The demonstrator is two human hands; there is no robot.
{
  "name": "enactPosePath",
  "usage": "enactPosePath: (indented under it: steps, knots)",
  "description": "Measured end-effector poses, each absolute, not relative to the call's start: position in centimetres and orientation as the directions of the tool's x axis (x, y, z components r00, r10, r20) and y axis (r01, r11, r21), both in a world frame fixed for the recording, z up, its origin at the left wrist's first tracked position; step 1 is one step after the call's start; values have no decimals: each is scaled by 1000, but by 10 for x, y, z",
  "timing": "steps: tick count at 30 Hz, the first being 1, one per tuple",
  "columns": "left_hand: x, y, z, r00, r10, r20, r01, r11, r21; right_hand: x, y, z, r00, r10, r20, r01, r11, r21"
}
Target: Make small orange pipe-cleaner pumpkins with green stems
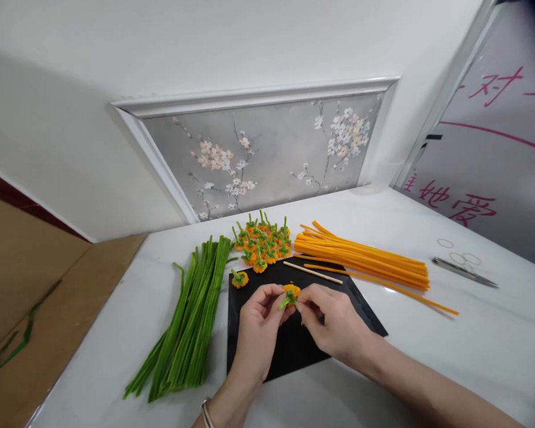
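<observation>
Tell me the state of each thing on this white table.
Orange and green fuzzy flower: held
Left hand: pinching it
Right hand: pinching it
Other flowers: clustered, one apart
Green fuzzy stems: loosely bunched
Orange fuzzy stems: piled, some loose
Thin pale stick: lying flat
Smooth black mat: partly covered
Slim metal tool: lying flat
Thin pale rings: unstretched

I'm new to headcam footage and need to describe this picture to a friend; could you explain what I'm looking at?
There is no machine: one camera, worn on a person's head, looks down at their bare hands. The left hand and right hand hold a small orange and green flower piece over a black mat. On the white table lie green stems, orange stems, a group of similar pieces, a thin stick and a slim metal tool.
</observation>
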State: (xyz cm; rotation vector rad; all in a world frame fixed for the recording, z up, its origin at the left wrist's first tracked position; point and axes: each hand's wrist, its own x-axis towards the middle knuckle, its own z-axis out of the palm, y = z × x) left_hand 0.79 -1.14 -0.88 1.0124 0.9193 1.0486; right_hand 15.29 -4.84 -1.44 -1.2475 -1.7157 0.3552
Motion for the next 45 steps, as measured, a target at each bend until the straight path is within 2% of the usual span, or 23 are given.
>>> enactPosePath:
  steps: [5, 8, 11, 15, 21, 28, 33, 40, 45]
  knots:
    - [8, -11, -10, 218, 968, -122, -202, 167, 965, 157, -47, -12, -38, 885, 464, 577, 398, -713]
    - [6, -10, -13, 214, 977, -12, -77, 29, 997, 162, -45, -9, 4, 884, 467, 578, 378, -723]
    - [5, -12, -15, 238, 966, 102, 26, -112, 993, 164, -44, -10, 2, 856, 517, 602, 412, -684]
    - [7, -16, -14, 266, 952, 151, 59, -173, 983, 161, -44, -13, -46, 825, 564, 610, 470, -638]
    - [11, -19, -12, 184, 976, 118, -5, -119, 993, 153, -45, -10, 57, 847, 528, 554, 414, -723]
    - [14, -18, -8, 137, 987, -80, -283, 116, 952, 156, -45, -10, 89, 937, 338, 282, 302, -911]
    - [14, -20, -8, 121, 989, -84, -302, 118, 946, 154, -46, -14, 60, 939, 340, 356, 298, -886]
    - [9, -21, -12, 224, 971, 86, -76, -70, 995, 153, -46, -12, 45, 893, 449, 522, 362, -772]
    - [9, -16, -8, 254, 962, 102, 26, -113, 993, 155, -47, -12, 4, 860, 510, 578, 413, -703]
